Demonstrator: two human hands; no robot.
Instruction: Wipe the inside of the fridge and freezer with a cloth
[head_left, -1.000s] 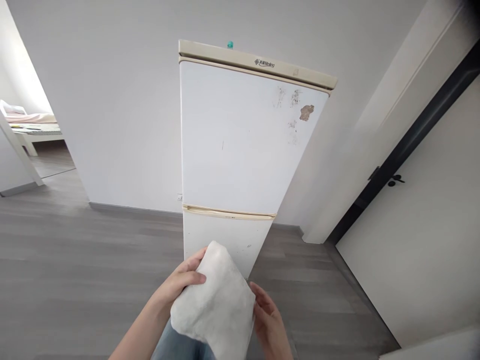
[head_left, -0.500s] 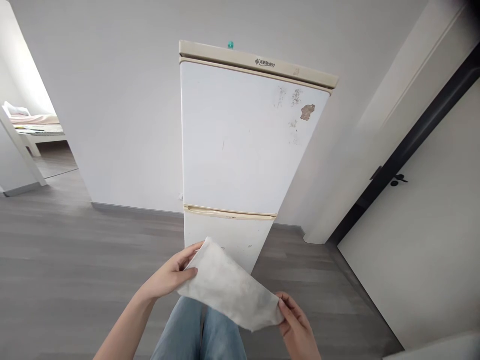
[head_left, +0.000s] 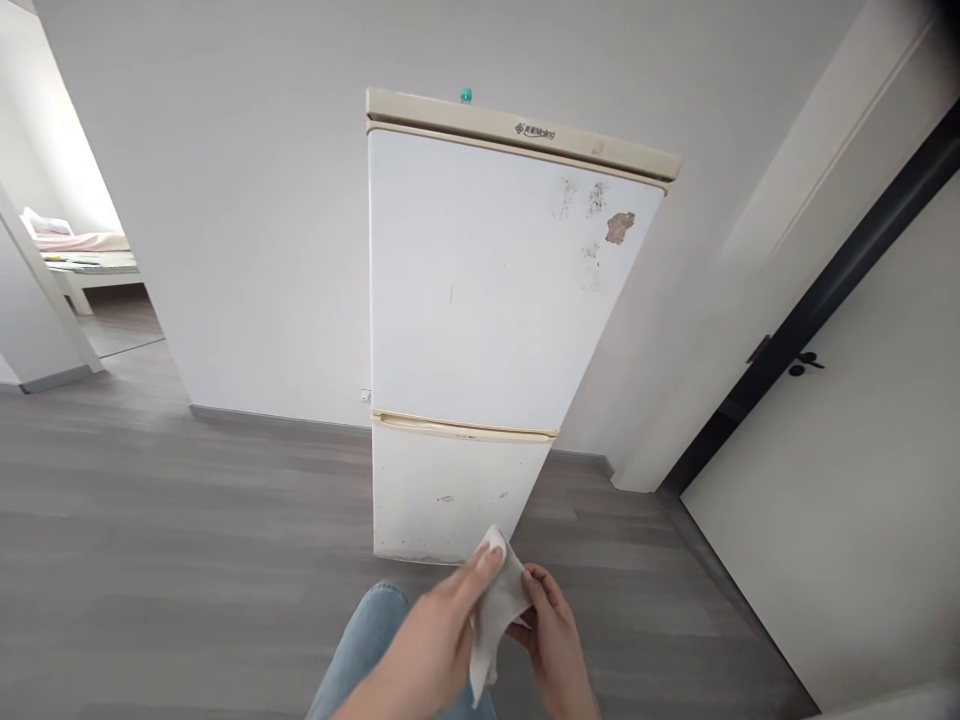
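left hand point(head_left: 431, 640) and right hand point(head_left: 551, 645) pinch a folded white cloth point(head_left: 496, 610) between them, low centre | white fridge point(head_left: 487, 320) upright against wall, brown stain point(head_left: 619, 227) near its door's upper right corner | grey wood floor point(head_left: 187, 540) | dark-framed door point(head_left: 840, 420) at right

A soft, matt white cloth point(head_left: 495, 610) with a slightly fuzzy surface, a fridge point(head_left: 480, 330) in smooth white enamel with rusty chipped patches far right, and a floor point(head_left: 187, 530) of grey matt wood-grain planks.
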